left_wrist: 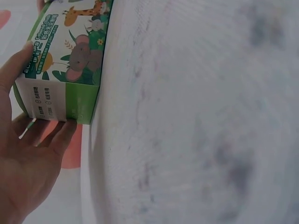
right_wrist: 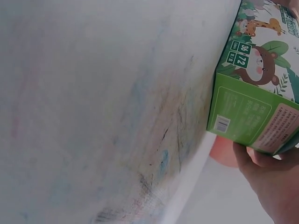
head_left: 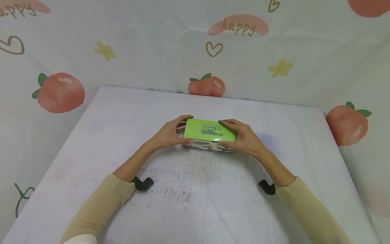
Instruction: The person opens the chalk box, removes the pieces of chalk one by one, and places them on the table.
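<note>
Head view, working outward from you: your two beige sleeves come in from the bottom corners, each with a dark wrist mount just past the cuff, and your forearms angle toward the middle of the white bench, whose near surface is smudged with faint coloured marks. Between your hands sits the green box, lying flat on the bench with its bright green lettered face up and a printed side panel facing you. Your left hand has its grip on the box's left end, thumb on the near side and fingers curled over the far top edge. Your right hand has its grip on the right end, fingers laid across the top and thumb at the near lower edge, so the box is grasped at both ends, centred between your two hands. From the left wrist view the left hand's fingers cup the short end panel with the thumb along the illustrated side, which shows a giraffe and an elephant. From the right wrist view the right hand's fingers wrap under the opposite end, beside a bear picture. Beyond the bench hangs a white backdrop printed with peaches, hearts and flowers.
</note>
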A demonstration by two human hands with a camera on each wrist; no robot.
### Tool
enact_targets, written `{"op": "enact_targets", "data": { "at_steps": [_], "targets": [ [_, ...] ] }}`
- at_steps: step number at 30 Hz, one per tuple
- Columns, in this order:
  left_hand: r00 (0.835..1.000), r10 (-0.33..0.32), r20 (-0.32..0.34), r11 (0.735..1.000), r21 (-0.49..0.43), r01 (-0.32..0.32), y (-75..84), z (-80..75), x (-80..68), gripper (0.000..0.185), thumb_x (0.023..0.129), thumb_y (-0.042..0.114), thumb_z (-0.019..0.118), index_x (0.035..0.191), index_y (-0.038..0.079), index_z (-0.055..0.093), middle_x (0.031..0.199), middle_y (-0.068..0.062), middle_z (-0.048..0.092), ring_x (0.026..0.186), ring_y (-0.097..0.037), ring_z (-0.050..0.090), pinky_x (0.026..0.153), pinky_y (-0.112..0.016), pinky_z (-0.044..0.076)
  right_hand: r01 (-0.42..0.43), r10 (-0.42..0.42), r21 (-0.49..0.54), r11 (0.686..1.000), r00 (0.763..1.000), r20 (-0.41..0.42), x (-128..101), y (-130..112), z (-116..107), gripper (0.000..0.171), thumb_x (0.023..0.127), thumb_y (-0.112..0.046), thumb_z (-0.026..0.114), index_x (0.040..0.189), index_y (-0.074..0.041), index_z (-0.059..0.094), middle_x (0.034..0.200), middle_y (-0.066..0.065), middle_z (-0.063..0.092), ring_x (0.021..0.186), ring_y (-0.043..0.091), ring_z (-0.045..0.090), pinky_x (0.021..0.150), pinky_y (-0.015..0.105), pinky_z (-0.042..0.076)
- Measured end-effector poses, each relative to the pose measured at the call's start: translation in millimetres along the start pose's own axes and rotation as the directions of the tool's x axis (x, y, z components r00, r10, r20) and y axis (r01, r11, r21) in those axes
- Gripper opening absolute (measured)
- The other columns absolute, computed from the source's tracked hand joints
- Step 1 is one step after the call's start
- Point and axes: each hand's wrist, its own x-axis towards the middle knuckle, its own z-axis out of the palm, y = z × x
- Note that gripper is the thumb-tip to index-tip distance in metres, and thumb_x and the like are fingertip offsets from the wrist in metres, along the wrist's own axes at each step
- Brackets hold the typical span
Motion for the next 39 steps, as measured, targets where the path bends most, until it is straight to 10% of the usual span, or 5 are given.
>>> {"op": "enact_targets", "data": {
  "at_steps": [39],
  "targets": [
    [1.000,-0.028,0.007,0.999,-0.016,0.028,1.9,-1.8,-3.4,0.092,0.077,0.020,0.088,0.153,0.016,0.036,0.151,-0.005,0.043,0.138,-0.026,0.043,0.104,-0.030,0.042,0.085,-0.067,-0.121,0.989,0.987,0.146,2,-5,-21,0.069,0.086,-0.039,0.076,0.146,-0.012,0.052,0.148,0.009,0.050,0.132,0.029,0.049,0.102,0.052,0.042]
  ]
}}
